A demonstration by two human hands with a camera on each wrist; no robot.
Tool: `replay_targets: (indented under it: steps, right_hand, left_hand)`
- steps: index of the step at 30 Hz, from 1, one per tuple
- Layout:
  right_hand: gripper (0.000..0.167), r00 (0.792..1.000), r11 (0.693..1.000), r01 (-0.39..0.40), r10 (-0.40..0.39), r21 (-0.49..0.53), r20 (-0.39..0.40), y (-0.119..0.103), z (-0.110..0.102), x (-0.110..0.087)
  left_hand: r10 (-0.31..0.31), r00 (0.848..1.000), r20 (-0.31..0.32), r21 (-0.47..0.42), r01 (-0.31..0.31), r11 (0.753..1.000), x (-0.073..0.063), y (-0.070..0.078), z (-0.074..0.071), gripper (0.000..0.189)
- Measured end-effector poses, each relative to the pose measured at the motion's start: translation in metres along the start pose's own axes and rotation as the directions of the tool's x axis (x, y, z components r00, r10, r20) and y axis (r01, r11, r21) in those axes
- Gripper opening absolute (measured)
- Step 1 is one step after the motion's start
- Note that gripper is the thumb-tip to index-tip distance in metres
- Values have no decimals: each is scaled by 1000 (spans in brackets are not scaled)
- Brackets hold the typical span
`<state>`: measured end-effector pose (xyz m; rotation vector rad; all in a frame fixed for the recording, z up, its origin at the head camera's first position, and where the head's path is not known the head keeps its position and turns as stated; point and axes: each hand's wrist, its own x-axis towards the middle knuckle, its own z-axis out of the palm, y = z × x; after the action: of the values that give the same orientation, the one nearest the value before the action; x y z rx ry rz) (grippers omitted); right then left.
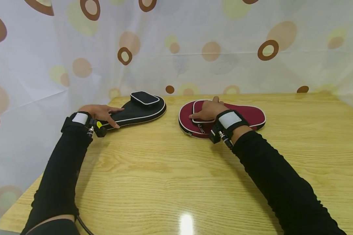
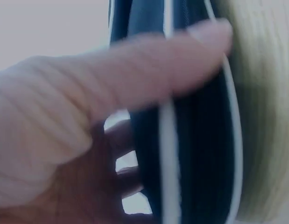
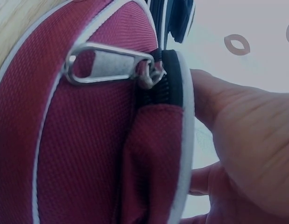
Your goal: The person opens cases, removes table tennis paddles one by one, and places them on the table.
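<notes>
A black table tennis paddle case [image 1: 135,112] with white piping and a small raised pocket lies toward the back left of the table. My left hand [image 1: 100,112] holds its narrow end, the thumb across the near side and the other fingers over the top. In the left wrist view, the thumb [image 2: 158,67] crosses the white piping. To the right lies a red paddle case [image 1: 247,114] with white piping. My right hand [image 1: 210,110] rests on its pocket, thumb pointing left. The right wrist view shows a metal zipper pull [image 3: 109,64] hanging beside the pocket's edge.
Both cases lie on a light wooden table [image 1: 153,169]. Behind and to the left hangs a white curtain [image 1: 164,42] with brown and yellow circles. A cable [image 1: 83,225] runs beside the left sleeve.
</notes>
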<state>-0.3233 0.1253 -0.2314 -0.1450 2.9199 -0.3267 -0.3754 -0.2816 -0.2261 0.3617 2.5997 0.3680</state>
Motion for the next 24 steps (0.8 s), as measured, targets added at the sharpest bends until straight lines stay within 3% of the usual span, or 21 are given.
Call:
replay_targets:
  steps: [5, 11, 15, 21, 24]
  right_hand:
    - [67, 1000, 1000, 4, -4, 7, -3, 1, 0, 0]
    - [65, 1000, 1000, -1, 1, 10, 2, -1, 1, 1]
    - [66, 1000, 1000, 2, -2, 1, 0, 0, 1, 1]
    - [64, 1000, 1000, 9, -9, -2, -2, 0, 1, 2]
    - [64, 1000, 1000, 8, -8, -3, -1, 0, 1, 2]
  left_hand:
    - [-13, 1000, -15, 54, 13, 998, 0, 4, -3, 95]
    - [24, 993, -114, 55, -17, 998, 1, 1, 0, 91]
    - [50, 978, -203, 77, -35, 996, 0, 2, 2, 79]
    - [22, 953, -302, 119, 15, 993, 4, 0, 5, 67]
    - [54, 934, -354, 194, 17, 981, 6, -3, 7, 63]
